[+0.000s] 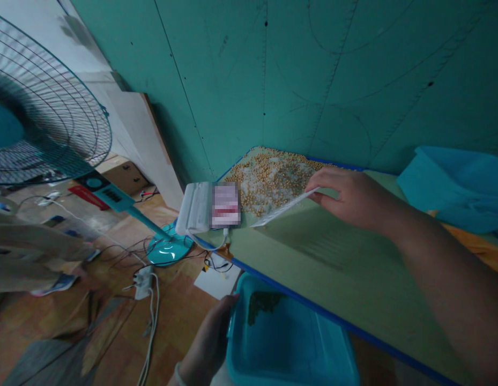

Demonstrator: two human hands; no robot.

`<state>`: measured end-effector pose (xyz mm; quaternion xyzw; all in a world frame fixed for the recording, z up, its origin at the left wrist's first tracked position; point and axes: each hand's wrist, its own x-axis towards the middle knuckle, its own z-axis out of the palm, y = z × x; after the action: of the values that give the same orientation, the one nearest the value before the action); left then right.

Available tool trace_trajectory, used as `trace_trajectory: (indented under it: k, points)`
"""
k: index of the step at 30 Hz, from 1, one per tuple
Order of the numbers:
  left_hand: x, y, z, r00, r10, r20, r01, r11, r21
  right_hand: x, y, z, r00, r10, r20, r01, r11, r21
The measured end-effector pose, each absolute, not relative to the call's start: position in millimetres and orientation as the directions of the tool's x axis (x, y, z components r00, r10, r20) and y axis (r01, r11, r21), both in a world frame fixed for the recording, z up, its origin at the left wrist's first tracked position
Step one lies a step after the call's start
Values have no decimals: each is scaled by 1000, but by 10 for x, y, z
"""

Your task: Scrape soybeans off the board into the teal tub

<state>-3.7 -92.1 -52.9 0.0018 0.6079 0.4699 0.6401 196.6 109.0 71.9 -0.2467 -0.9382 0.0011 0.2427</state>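
My right hand [333,193] pinches the end of a thin white sheet [287,209], held tilted above the green tabletop [268,257]. Its far edge is down by a heap of yellow soybeans [265,177] mixed with fine white grains. Below the table edge, my left hand [212,335] grips the left rim of a blue plastic bin [292,348]. A patch of small green grains [262,304] lies in a corner of that bin. The left fingers are partly hidden behind the rim.
Left of the heap sit a white case [194,206] and a blurred-out device [225,206] with a cable. A blue fabric bin [458,185] stands at the right. On the floor side are a standing fan [120,195], a power strip [143,282] and a person's legs [35,252].
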Motion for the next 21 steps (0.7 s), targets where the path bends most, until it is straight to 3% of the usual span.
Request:
trace_trajectory:
  k: [12,21]
  points:
    - [-79,-892,-559,-196,599,-777,-582,566,583,2037,1130,753,-684,675,277,593,736,-327]
    - [-48,-949,-575,-173,581,-795,-548,614,568,2018,1182,667,-672,715,193,613,683,-397]
